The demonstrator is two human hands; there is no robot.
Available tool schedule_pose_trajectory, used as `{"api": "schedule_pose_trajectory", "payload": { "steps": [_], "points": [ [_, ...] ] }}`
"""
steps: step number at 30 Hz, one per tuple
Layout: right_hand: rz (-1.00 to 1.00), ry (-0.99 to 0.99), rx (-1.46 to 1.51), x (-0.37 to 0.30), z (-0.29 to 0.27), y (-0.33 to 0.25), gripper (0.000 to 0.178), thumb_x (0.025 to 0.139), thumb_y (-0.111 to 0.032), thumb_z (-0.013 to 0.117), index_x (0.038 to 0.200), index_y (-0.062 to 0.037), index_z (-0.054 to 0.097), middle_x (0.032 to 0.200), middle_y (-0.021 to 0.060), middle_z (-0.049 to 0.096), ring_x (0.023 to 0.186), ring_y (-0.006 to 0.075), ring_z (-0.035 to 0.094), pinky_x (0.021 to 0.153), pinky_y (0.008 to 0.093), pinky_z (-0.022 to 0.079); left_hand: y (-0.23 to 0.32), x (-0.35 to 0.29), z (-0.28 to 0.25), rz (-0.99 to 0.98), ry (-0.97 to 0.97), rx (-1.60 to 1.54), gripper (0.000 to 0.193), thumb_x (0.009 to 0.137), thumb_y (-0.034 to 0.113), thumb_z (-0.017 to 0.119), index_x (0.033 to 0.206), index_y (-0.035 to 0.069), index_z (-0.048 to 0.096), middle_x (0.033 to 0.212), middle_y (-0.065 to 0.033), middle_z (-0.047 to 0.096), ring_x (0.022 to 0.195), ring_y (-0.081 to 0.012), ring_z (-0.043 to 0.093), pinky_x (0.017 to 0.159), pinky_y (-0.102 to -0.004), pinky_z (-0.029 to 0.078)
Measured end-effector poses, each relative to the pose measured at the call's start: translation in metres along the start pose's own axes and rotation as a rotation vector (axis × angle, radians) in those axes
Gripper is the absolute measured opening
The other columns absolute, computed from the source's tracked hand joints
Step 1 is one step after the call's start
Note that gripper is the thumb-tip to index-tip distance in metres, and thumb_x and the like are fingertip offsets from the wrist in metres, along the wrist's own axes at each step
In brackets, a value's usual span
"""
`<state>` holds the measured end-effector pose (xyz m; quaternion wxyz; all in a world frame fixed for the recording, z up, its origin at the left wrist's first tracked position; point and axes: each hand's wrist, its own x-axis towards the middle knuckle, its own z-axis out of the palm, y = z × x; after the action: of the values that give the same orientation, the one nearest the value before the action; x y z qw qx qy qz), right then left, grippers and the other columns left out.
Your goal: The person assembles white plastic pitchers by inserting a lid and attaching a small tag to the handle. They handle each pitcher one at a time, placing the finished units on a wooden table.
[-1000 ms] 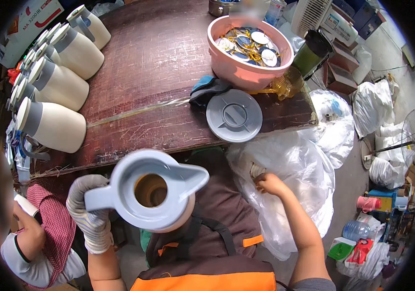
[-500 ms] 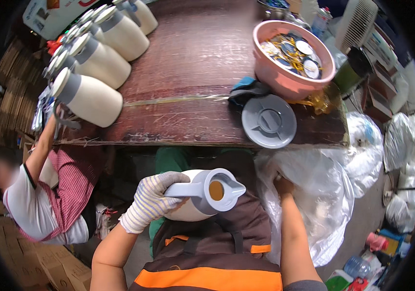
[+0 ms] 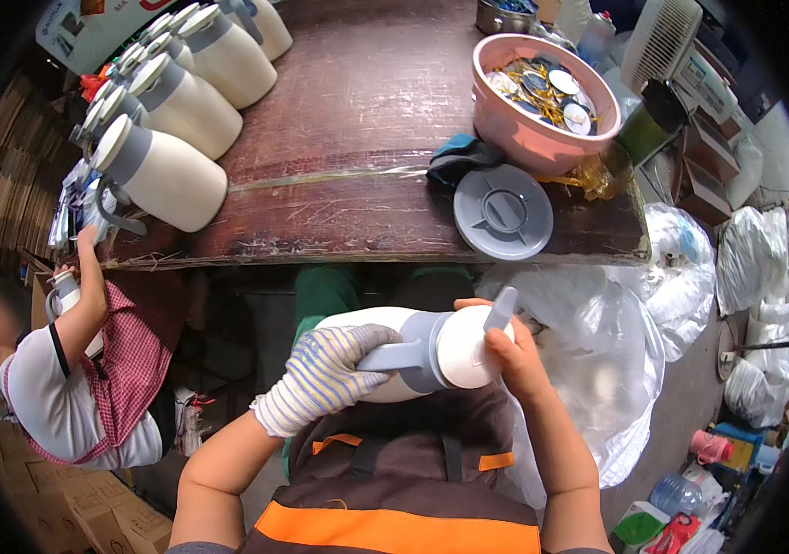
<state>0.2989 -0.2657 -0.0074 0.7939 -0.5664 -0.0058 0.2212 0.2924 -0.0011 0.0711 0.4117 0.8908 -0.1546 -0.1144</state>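
On the near side of the dark red-brown wooden table [image 3: 339,217]: cream rounded jug with grey collar [image 3: 421,331], tipped sideways, top end to the right. My left hand in a striped knit glove [image 3: 328,371] has fingers curled closed round its grey handle [image 3: 393,357]. My bare right hand [image 3: 524,365], fingers half open, grips the round white lid with grey tab [image 3: 462,351] at that end. Far right: pink plastic tub [image 3: 528,138].
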Motion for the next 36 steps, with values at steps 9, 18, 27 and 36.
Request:
{"api": "schedule_pose_trajectory", "payload": {
  "steps": [9, 18, 27, 36],
  "points": [
    [-0.191, 0.141, -0.984, 0.002, 0.065, -0.021, 0.083, 0.085, -0.05, 0.064, 0.142, 0.0026, 0.035, 0.141, 0.0242, 0.039, 0.131, 0.0401, 0.039, 0.109, 0.0435, 0.032, -0.004, -0.026, -0.004, -0.038, -0.002, 0.118, 0.035, 0.08, 0.029, 0.073, 0.109, 0.011, 0.068, 0.089, -0.0162, 0.069, 0.084, -0.0355, 0.067, 0.075, -0.0395, 0.053],
    [-0.883, -0.355, -1.144, 0.002, 0.113, -0.033, 0.061, 0.071, -0.037, 0.074, 0.123, -0.0074, 0.059, 0.125, 0.0138, 0.057, 0.116, 0.0336, 0.055, 0.098, 0.0445, 0.042, -0.063, 0.004, -0.032, 0.028, 0.111, 0.023, 0.03, 0.074, 0.016, 0.076, 0.102, 0.008, 0.068, 0.095, -0.0127, 0.068, 0.089, -0.0304, 0.067, 0.078, -0.0361, 0.054],
    [-1.06, -0.794, -1.113, 0.003, 0.113, -0.042, 0.048, 0.077, -0.038, 0.067, 0.118, -0.0124, 0.065, 0.119, 0.0075, 0.062, 0.113, 0.0273, 0.059, 0.095, 0.0411, 0.046, -0.08, 0.041, 0.018, -0.059, -0.112, -0.23, 0.019, 0.088, 0.019, 0.068, 0.103, 0.008, 0.07, 0.091, -0.0089, 0.071, 0.088, -0.0176, 0.067, 0.082, -0.0316, 0.051],
    [-0.089, 0.245, -0.433, 0.051, 0.023, 0.047, 0.059, 0.09, -0.034, 0.055, 0.135, 0.0022, 0.047, 0.132, 0.0224, 0.051, 0.123, 0.0341, 0.049, 0.106, 0.04, 0.034, -0.032, -0.044, 0.073, 0.254, 0.111, 0.261, 0.039, 0.083, 0.032, 0.063, 0.112, 0.006, 0.06, 0.087, -0.0213, 0.065, 0.081, -0.0383, 0.065, 0.075, -0.0437, 0.053]
  ]
}}
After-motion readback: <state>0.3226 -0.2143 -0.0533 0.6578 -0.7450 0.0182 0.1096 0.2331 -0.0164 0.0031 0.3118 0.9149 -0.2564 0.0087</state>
